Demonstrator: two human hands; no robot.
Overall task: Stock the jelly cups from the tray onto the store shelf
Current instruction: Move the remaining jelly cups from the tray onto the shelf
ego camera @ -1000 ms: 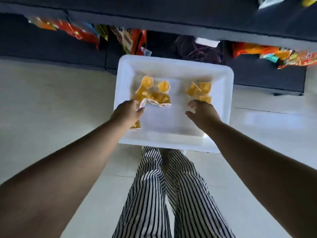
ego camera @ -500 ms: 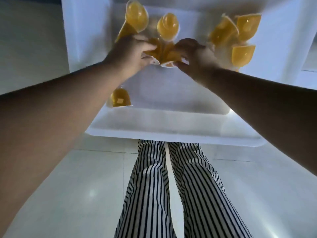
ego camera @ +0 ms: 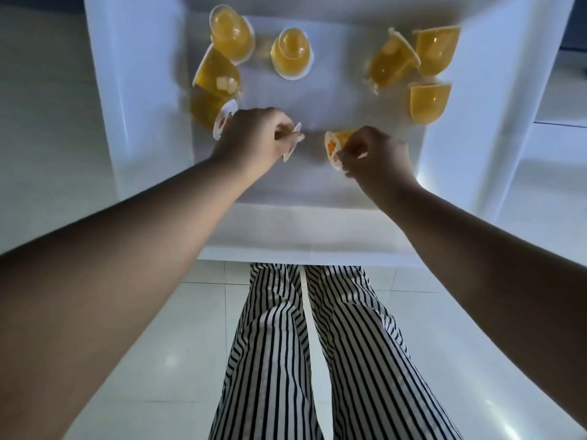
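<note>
Two hands point(ego camera: 254, 138) point(ego camera: 378, 157), jelly cups point(ego camera: 290, 54), lid print illegible

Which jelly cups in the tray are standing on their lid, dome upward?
Two: the far-left jelly cup and its neighbour cup show rounded bases upward; the others lie tipped sideways.

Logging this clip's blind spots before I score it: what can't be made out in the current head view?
- Store shelf: outside the frame.
- White tray: far rim cut by the top edge.
- Cup in the left hand: only its lid edge shows; the fingers hide the body.
- Cup in the right hand: mostly behind the hand, lid print blurred.
- Leftmost loose jelly cup: partly behind the left hand.
</note>
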